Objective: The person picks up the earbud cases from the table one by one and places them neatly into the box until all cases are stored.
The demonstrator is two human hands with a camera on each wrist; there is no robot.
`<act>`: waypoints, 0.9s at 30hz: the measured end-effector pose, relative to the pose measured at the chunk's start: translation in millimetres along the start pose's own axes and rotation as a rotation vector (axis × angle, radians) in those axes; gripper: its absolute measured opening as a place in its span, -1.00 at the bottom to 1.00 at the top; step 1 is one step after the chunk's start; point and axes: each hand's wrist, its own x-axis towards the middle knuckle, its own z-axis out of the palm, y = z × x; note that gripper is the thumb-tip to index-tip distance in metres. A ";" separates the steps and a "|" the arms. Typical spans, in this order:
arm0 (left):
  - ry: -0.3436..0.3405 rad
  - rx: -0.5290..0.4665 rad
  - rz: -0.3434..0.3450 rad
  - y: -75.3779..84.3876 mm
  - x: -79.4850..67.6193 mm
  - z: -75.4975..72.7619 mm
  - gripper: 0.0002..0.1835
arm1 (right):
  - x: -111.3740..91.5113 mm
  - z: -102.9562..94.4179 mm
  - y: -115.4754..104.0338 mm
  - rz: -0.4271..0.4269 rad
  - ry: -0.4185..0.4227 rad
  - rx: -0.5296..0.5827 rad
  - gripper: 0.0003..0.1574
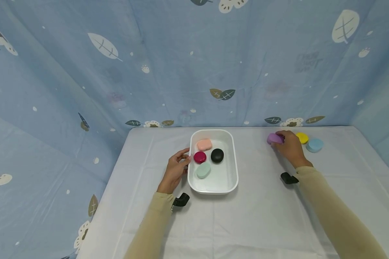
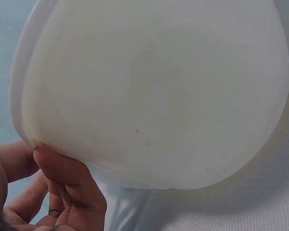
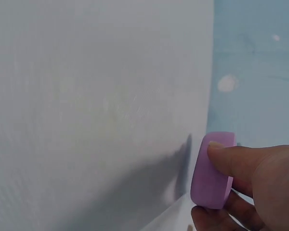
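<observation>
A white rectangular tub (image 1: pixel 227 180) stands on the cloth, with peach (image 1: pixel 204 144), crimson (image 1: pixel 200 157), black (image 1: pixel 217 155) and pale green soap bars (image 1: pixel 203 170) inside. My left hand (image 1: pixel 175 171) holds the tub by its left side, fingertips at the edge, as the left wrist view also shows on the tub's wall (image 2: pixel 159 96). Over at the back right, my right hand (image 1: pixel 290 147) pinches a purple bar of soap (image 3: pixel 209 178) between thumb and fingers. In the right wrist view this soap is tilted on edge, with the thumb across its face.
Beside the right hand lie a yellow soap bar (image 1: pixel 302 138) and a light blue one (image 1: pixel 315 145). White cloth (image 1: pixel 259 219) covers the table. A blue patterned curtain (image 1: pixel 188 64) hangs right behind its back edge and at both sides. Each wrist carries a black camera mount (image 1: pixel 181 199).
</observation>
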 end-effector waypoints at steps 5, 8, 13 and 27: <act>-0.001 0.001 -0.001 -1.2 1.4 -0.6 -0.54 | -9.8 1.8 -9.8 -0.032 0.004 0.021 -0.34; -0.003 0.000 0.000 -1.3 1.4 -0.7 -0.54 | -15.8 2.4 -16.9 -0.084 0.009 0.029 -0.35; -0.007 -0.003 0.012 -1.2 0.3 -0.6 -0.54 | -23.6 3.4 -31.2 -0.145 0.009 0.039 -0.35; -0.010 -0.014 0.016 -0.6 -0.2 -0.1 -0.56 | -43.6 8.6 -74.6 -0.315 0.025 0.049 -0.35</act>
